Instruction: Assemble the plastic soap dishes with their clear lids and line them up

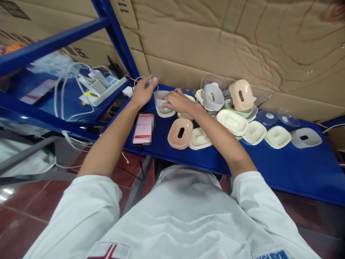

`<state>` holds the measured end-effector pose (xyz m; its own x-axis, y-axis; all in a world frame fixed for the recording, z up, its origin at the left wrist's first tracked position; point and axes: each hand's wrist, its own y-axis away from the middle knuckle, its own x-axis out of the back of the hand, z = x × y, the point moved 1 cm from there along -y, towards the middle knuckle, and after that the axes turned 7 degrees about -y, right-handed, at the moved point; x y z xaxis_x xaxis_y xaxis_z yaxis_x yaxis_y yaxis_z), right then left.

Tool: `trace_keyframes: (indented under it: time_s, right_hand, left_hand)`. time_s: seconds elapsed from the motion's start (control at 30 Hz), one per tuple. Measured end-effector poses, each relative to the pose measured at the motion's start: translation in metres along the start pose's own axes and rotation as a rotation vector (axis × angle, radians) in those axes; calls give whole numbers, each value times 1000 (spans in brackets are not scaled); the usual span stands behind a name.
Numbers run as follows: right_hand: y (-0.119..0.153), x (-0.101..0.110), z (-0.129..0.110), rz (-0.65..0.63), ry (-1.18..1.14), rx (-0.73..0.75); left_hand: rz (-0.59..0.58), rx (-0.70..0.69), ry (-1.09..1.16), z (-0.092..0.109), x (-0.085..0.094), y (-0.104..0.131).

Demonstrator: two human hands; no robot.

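At the back left of the blue table, my left hand (144,91) is closed around a small clear piece, partly hidden by the fingers. My right hand (176,101) bends its fingers over the rim of a pale grey plastic cup (160,98), which stands on a cream base (165,112). Close in front lies a peach plastic piece (174,140) with a dark oval slot, beside a cream tray (198,139). A phone (143,128) with a lit timer screen lies below my left hand.
Stacked grey (215,102) and peach cups (244,100), clear lids and cream trays (231,122) spread to the right. A grey piece (309,140) lies farther right. Left is a blue shelf frame (56,39) with a power strip (107,88) and cables. Cardboard (188,46) stands behind.
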<state>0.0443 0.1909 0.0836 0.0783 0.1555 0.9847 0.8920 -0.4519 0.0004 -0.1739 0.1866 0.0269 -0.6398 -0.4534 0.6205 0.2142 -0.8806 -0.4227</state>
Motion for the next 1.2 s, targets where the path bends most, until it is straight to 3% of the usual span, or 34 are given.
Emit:
trace_keyframes:
  time_s: [0.1, 0.2, 0.3, 0.4, 0.47, 0.57, 0.63, 0.7, 0.8, 0.87, 1.03, 1.2]
  right_hand:
    - [14, 15, -1, 152, -4, -5]
    - [34, 24, 2, 224, 73, -50]
    - [57, 24, 10, 246, 164, -129]
    - [90, 23, 19, 334, 190, -115]
    - [123, 24, 21, 403, 164, -110]
    - [181, 23, 17, 404, 107, -135]
    - [220, 15, 15, 371, 96, -174]
    - [254, 2, 15, 366, 117, -235]
    - [293, -25, 17, 397, 175, -313]
    - [309, -42, 17, 417, 209, -350]
    - [322, -61, 16, 448, 224, -369]
    - [331, -54, 21, 528, 158, -371]
  left_hand:
    - [24, 28, -30, -5, -3, -1]
    - [-34, -5, -53, -4, -9, 2]
    - [-236, -116, -100, 5, -16, 7]
    - [-459, -169, -183, 16, -17, 13]
    - [-515, -171, -231, 24, -10, 19]
    - [-499, -246, -272, 43, 10, 43]
    - [-447, -338, -285, 66, 24, 73]
    - [-500, -398, -354, 94, 32, 113]
    - [-578, -497, -442, 132, 31, 168]
    - [-601, -540, -465, 145, 24, 190]
    - [-600, -509, -446, 142, 7, 190]
    - [-388, -461, -491, 145, -1, 197]
